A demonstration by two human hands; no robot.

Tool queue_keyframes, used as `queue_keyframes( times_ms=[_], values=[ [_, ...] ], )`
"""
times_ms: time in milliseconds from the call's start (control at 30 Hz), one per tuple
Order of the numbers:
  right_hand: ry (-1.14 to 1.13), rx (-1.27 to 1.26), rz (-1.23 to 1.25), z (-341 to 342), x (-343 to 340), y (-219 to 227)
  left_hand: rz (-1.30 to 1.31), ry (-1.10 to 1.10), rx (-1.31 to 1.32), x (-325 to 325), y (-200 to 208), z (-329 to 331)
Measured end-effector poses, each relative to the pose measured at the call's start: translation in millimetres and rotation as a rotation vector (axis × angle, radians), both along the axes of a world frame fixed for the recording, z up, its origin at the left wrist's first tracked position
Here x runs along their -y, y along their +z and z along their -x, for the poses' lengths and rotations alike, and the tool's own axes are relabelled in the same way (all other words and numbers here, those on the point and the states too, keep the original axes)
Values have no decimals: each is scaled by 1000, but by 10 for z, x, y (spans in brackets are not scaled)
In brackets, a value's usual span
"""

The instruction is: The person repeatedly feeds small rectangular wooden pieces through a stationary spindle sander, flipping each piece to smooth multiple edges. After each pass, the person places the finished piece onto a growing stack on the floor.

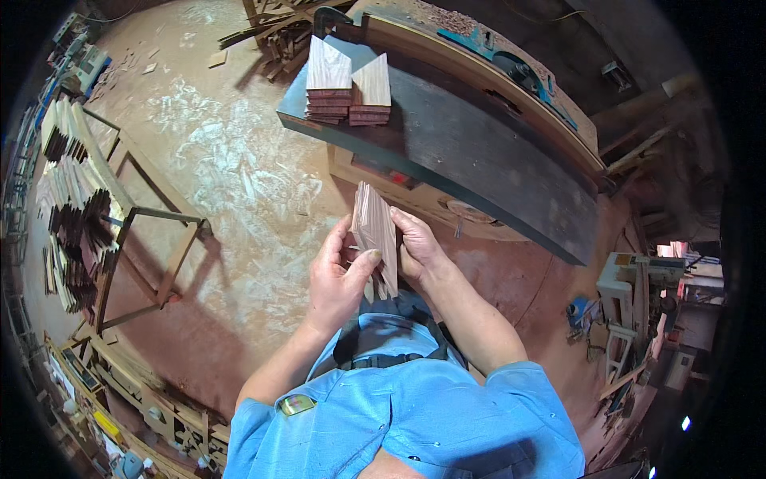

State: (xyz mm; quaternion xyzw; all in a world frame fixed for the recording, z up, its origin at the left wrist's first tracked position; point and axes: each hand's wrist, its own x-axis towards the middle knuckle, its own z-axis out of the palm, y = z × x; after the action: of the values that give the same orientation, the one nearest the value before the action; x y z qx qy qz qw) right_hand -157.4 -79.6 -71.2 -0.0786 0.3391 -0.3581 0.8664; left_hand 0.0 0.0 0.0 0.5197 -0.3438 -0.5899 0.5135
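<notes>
Between my two hands, in front of my waist, is a bundle of thin wooden slats (373, 227) standing on edge, their ends slanted. My left hand (339, 271) grips the bundle from the left, thumb across its near face. On the other side my right hand (416, 246) closes around it, with some fingers hidden behind the wood. Beyond my hands, two stacks of wooden pieces sit side by side on a dark machine table: a taller left stack (329, 76) and a right stack (370, 89). Both have pale, angled tops and reddish-brown edges.
The dark machine table (479, 152) runs across ahead, with a wooden fence (471, 72) along its far side. A metal rack (167, 211) at left holds many wooden pieces (76, 215). Scrap wood (279, 36) lies past the table's left end. Sawdust covers the floor (239, 160).
</notes>
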Motion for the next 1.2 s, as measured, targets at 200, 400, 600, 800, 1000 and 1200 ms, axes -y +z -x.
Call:
queue_keyframes(
  times_ms=[200,400,600,800,1000,1200],
  values=[
    [-126,-162,30,222,137,138,-56,-6,-36,191,-92,189],
    [-192,-192,181,814,468,-146,-21,-103,330,499,-157,609],
    [-280,-133,243,1641,1053,-323,357,-100,995,1094,-444,1376],
    [-240,-327,353,2628,1564,-479,476,-96,1080,1826,-896,2177],
    [39,-1111,637,3378,1924,-548,507,-150,1195,2377,-1134,2704],
    [80,-1437,743,3573,2048,-603,566,-234,1329,2830,-1271,2840]
  ],
)
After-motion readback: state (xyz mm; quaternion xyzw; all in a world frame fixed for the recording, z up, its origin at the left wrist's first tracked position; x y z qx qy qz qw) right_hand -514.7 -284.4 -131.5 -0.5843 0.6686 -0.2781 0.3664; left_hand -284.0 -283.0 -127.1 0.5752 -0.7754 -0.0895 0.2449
